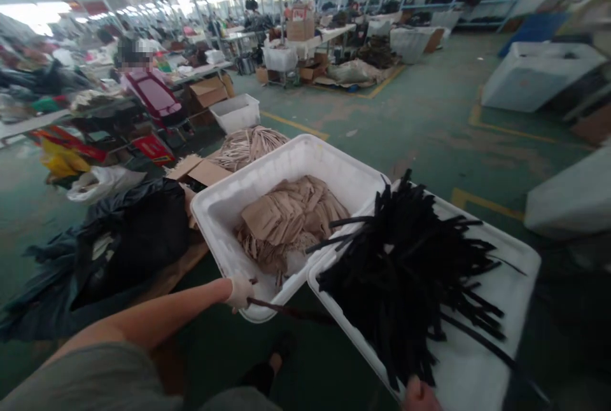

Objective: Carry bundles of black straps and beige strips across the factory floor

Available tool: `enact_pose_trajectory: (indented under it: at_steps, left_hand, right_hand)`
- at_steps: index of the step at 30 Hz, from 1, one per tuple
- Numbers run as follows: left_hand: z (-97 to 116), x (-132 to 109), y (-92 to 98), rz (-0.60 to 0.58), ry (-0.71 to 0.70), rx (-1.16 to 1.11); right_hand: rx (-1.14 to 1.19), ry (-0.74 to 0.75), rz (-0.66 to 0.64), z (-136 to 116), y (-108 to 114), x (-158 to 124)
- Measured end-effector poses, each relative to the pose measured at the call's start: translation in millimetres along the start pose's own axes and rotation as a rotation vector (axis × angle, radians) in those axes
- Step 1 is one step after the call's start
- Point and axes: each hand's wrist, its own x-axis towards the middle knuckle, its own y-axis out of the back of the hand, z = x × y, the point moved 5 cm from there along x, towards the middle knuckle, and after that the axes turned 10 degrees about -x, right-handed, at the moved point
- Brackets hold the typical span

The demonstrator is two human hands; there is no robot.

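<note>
Left hand [241, 293], gloved, lower left of centre: fingers are closing around one end of a dark brown strip [296, 312], which is running rightward toward the right-hand bin [520, 296]. Right hand [420, 395] is showing at the bottom edge, right of centre, beside the lower ends of the black strips [405, 271] — finger state cannot be told, being partly cut off. Black strips are lying heaped in that bin, some overhanging its rim. Tan pieces [296, 214] are filling part of the adjoining white bin [252, 182], mid-frame.
</note>
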Motion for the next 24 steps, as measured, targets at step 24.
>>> enact_pose_trajectory:
  at_steps: [24]
  left_hand:
    - [189.3, 167.6, 26.8, 0.706, -0.365, -0.048]
  right_hand:
    - [-0.075, -0.078, 0.239, -45.0, 31.1, -48.1]
